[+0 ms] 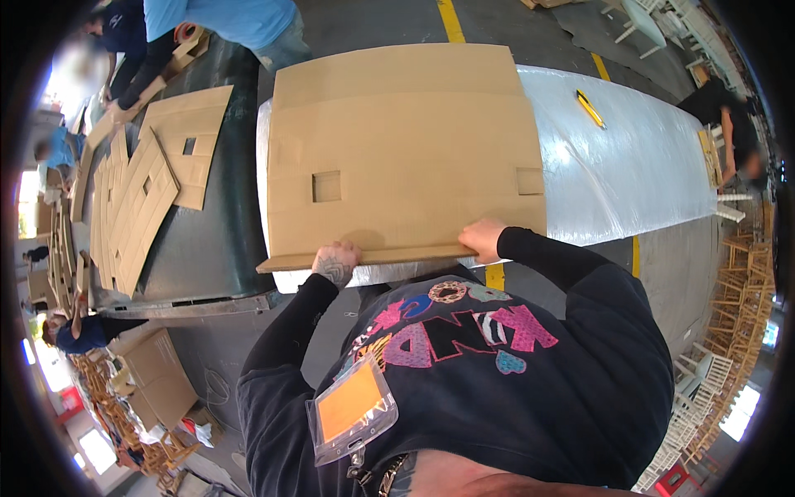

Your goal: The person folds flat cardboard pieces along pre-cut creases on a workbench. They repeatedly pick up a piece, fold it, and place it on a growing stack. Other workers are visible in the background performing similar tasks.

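A large brown cardboard sheet (406, 124) lies flat in front of me, with two small square cut-outs. Its near edge is folded up into a narrow flap (406, 255) that runs from side to side. My left hand (337, 259) is closed on the left part of this flap, its fingers curled against the board. Toward the right end, my right hand (484, 238) grips the same folded edge, with its fingertips partly hidden. Beyond the sheet's right side, a yellow utility knife (590, 109) rests on the plastic-wrapped table (621, 174).
On the left, a dark table (215, 248) bears several cut cardboard pieces (149, 199). People stand around it, one in a light blue shirt (228, 21). A person in black (720, 116) is at the far right end. Stacked wooden chairs (737, 306) line the right side.
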{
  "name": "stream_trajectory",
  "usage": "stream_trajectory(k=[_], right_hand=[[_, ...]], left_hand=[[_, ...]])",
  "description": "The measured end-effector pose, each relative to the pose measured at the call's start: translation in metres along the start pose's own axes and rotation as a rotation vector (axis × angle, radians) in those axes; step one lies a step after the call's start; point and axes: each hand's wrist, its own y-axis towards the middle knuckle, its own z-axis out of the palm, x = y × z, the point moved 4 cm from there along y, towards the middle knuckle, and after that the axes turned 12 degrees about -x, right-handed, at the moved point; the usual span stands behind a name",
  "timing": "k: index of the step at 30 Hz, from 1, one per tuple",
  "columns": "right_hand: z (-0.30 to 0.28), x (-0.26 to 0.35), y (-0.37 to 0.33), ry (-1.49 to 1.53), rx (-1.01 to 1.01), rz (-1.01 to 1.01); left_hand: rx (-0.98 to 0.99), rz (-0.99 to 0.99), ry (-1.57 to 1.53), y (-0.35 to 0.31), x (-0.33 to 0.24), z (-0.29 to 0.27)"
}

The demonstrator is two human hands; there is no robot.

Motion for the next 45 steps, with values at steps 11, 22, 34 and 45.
stream_trajectory(k=[11,22,34,45], right_hand=[[-0.067,0.034,0.195,-0.087,-0.862,-0.007],[-0.071,0.031,0.199,-0.116,-0.844,-0.063],[-0.096,0.030,0.204,0.079,-0.740,0.011],[-0.079,0.026,0.210,-0.113,-0.981,-0.062]], left_hand=[[0.033,0.018,-0.116,-0.004,-0.020,-0.012],[0.131,0.117,-0.136,0.044,0.007,-0.105],[0.088,0.037,-0.258,-0.007,-0.046,-0.107],[0.072,0.048,-0.317,0.013,-0.040,-0.122]])
